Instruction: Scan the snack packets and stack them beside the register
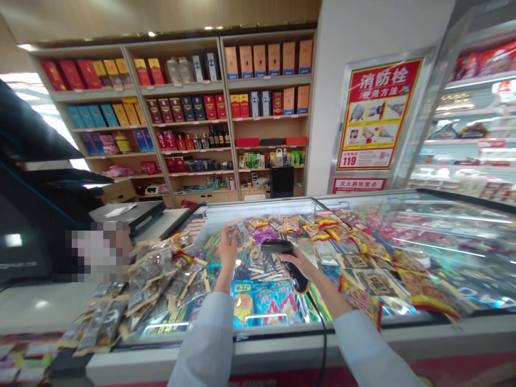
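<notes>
My right hand (pixel 300 263) is wrapped round the grip of a black barcode scanner (pixel 278 246), whose head points left towards my other hand. A black cable runs down from the scanner's handle past the freezer's front edge. My left hand (pixel 228 248) is closed at the fingertips on the left side of a small snack packet (pixel 242 232), held above the glass lid. Beneath both hands, more packets and blue ice cream bags (pixel 264 303) show in the chest freezer. Much of the held packet's print is too small to read.
Many clear snack packets (pixel 151 277) are heaped on the freezer's left side. Red and yellow packets (pixel 336 230) lie across the middle and right of the glass. A dark checkout monitor (pixel 24 215) stands at left. Shelves of boxed goods (pixel 193 107) line the back wall.
</notes>
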`<action>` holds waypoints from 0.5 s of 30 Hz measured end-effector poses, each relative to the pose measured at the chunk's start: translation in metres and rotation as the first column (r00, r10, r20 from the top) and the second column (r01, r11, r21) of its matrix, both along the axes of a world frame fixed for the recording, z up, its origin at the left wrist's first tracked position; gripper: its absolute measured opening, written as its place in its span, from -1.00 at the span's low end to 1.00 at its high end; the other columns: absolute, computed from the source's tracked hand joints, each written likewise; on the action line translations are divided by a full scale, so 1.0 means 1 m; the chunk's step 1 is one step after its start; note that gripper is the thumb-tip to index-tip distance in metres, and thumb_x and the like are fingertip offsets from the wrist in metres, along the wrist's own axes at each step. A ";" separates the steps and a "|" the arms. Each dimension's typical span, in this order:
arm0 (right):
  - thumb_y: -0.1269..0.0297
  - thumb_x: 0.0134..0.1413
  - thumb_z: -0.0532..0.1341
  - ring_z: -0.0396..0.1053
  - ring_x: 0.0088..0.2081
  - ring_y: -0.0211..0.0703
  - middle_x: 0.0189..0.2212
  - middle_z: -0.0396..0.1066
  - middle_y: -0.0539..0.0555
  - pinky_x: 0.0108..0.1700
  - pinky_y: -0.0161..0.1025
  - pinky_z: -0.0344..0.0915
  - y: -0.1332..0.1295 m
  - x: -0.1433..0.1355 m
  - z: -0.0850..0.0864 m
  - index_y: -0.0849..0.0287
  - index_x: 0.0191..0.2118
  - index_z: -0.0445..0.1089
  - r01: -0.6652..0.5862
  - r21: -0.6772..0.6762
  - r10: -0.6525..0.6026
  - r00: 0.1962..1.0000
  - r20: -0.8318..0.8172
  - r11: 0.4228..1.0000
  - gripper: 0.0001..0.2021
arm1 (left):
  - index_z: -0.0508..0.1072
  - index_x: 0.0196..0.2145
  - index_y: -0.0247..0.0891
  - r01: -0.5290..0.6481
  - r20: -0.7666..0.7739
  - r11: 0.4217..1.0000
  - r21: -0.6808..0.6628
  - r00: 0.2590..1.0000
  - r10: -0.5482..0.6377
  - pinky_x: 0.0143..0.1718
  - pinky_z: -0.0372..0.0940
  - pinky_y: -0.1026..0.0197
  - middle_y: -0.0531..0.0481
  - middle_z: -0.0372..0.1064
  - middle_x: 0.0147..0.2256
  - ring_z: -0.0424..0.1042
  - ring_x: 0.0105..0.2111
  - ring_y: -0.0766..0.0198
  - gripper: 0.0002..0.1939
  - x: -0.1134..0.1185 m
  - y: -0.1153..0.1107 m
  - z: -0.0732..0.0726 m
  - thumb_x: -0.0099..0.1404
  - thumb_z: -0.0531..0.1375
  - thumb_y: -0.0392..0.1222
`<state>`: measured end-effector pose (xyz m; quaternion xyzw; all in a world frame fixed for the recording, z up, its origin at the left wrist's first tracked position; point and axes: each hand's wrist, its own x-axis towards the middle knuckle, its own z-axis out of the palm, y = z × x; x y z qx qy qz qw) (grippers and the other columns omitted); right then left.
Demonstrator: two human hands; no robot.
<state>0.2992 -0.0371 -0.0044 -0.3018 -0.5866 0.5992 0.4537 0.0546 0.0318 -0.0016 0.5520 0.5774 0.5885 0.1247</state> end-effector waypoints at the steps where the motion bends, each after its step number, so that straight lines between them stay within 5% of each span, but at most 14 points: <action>1: 0.13 -0.02 0.26 0.19 -0.76 -0.32 -0.74 0.30 -0.05 -0.74 -0.39 0.10 -0.001 0.001 0.001 0.21 -0.46 0.37 -0.003 0.001 0.003 1.000 -0.006 1.000 -0.77 | 0.20 0.14 -0.19 0.003 0.001 1.000 -0.003 1.000 -0.003 -0.03 0.31 0.17 -0.13 0.44 -0.02 0.43 -0.03 0.18 -0.57 0.000 0.000 0.000 0.34 0.04 -0.10; 9: 0.10 -0.09 0.30 0.21 -0.76 -0.30 -0.73 0.30 -0.04 -0.75 -0.37 0.13 0.000 0.002 -0.004 0.21 -0.48 0.37 0.076 -0.091 -0.078 0.997 -0.017 0.993 -0.74 | 0.19 0.15 -0.21 0.012 -0.030 0.999 -0.048 0.999 -0.014 0.00 0.28 0.19 -0.15 0.42 0.00 0.39 0.02 0.18 -0.56 0.003 -0.002 0.002 0.34 0.04 -0.12; 15: 0.03 -0.01 0.22 0.20 -0.76 -0.30 -0.74 0.31 -0.01 -0.72 -0.38 0.13 -0.007 0.001 0.010 0.22 -0.44 0.35 0.060 -0.214 -0.087 0.989 -0.116 0.975 -0.70 | 0.11 0.22 -0.18 -0.098 -0.034 0.993 -0.067 0.995 0.095 -0.03 0.26 0.17 -0.13 0.46 -0.05 0.44 -0.06 0.15 -0.49 -0.009 -0.015 0.021 0.33 0.01 -0.19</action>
